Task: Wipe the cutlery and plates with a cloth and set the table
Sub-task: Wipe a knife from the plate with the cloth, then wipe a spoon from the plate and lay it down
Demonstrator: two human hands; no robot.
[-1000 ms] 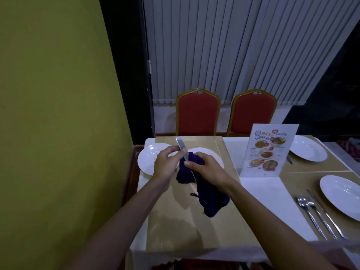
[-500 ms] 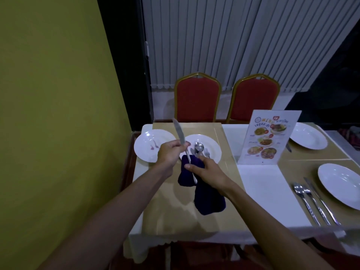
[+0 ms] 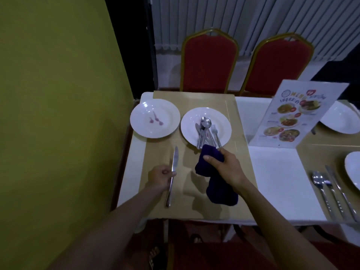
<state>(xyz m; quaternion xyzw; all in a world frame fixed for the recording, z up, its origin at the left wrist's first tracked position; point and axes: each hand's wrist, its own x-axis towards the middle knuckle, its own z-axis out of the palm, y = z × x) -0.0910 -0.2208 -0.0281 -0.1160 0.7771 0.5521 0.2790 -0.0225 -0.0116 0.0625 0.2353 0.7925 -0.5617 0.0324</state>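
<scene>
My left hand [image 3: 160, 177] pinches the handle of a table knife [image 3: 172, 175] that lies flat on the tan placemat [image 3: 187, 207], blade pointing away from me. My right hand [image 3: 227, 168] grips a dark blue cloth [image 3: 215, 184], which hangs down onto the mat. Just beyond it a white plate [image 3: 189, 126] holds several pieces of cutlery [image 3: 205, 131], spoons and forks among them. Another white plate [image 3: 154, 118] with small red marks stands to its left.
A standing menu card [image 3: 292, 115] is to the right. Further right are two more white plates [image 3: 341, 119] and a set place with spoon, fork and knife [image 3: 329, 195]. Two red chairs [image 3: 209, 61] stand behind the table. A yellow wall [image 3: 58, 114] runs along the left.
My left hand has brought the knife down from upright in the air and laid it on the placemat at the left. The cloth has come off the knife.
</scene>
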